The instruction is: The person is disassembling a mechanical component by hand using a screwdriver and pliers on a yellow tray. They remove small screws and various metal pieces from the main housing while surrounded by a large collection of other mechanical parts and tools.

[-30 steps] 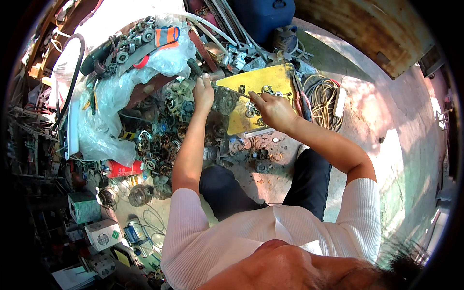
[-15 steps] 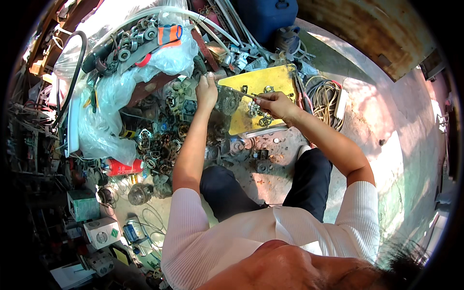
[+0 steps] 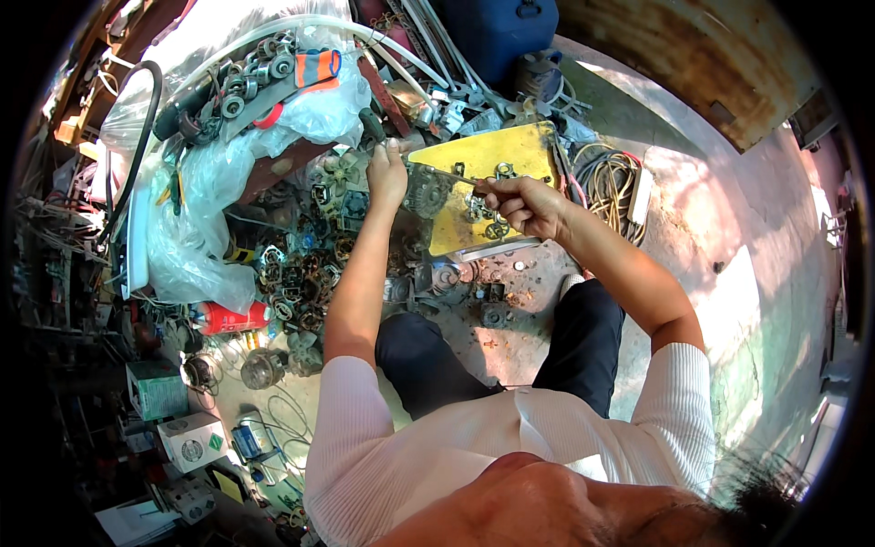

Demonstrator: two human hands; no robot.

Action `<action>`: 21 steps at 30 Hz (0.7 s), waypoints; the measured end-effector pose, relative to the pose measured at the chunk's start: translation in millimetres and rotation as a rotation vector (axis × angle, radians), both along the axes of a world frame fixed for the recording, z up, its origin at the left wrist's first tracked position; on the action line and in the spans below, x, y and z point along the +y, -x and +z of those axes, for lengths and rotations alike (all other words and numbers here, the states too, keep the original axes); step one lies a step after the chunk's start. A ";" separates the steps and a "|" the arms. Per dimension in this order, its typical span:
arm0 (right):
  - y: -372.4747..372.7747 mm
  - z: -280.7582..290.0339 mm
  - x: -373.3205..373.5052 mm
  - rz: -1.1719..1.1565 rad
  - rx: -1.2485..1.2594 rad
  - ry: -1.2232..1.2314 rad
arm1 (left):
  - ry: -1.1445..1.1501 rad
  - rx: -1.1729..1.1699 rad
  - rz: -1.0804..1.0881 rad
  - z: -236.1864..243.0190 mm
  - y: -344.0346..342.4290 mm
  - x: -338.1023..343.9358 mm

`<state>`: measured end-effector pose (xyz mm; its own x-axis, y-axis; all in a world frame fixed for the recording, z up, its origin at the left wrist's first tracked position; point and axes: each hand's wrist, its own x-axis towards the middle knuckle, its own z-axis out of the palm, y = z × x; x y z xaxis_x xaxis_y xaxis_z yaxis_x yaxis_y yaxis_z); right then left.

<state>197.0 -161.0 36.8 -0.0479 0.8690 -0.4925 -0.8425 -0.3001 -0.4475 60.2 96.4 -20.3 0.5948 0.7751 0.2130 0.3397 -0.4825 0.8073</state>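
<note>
My left hand (image 3: 388, 178) is raised over a heap of machine parts, its fingers closed. Whatever it grips is mostly hidden, though a grey round-patterned metal part (image 3: 426, 193) shows just right of it. Level with it, on the right, my right hand (image 3: 530, 206) is closed around a thin metal rod (image 3: 458, 178) that points left toward the grey part. Whether the rod touches that part I cannot tell. Beneath the right hand lies a yellow board (image 3: 524, 146) with several small metal ring-shaped parts (image 3: 497, 226) on it.
Clear plastic sheeting (image 3: 205, 205) and a pale curved hose (image 3: 273, 25) lie at the left and back. A red bottle-like container (image 3: 228, 317) lies left. Coiled cable (image 3: 609, 182) sits right of the board, a blue plastic drum (image 3: 501, 36) behind. Small motors (image 3: 264, 367) lie near left.
My right hand has turned slightly, showing more curled fingers, and has dropped a little. My left hand has hardly moved.
</note>
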 end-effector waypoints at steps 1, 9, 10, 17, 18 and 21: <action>-2.4 -4.2 0.3 0.044 -0.043 -0.030 | -0.014 -0.035 0.017 -2.5 -1.7 0.3; 28.0 11.0 -9.0 0.175 -2.416 -0.216 | 0.005 -0.087 0.082 24.9 1.3 -22.3; 26.3 7.7 -9.3 0.108 -2.231 -0.228 | -0.003 -0.086 0.074 25.9 -0.4 -24.3; 2.9 -1.9 -1.3 -0.013 0.199 0.038 | -0.030 -0.065 0.094 15.4 -3.1 -19.7; 6.7 -0.9 0.1 0.029 0.180 0.026 | -0.064 0.011 0.112 14.8 -2.7 -18.6; 13.4 8.6 4.0 0.033 -0.229 0.079 | -0.113 0.015 0.113 10.5 -2.1 -16.8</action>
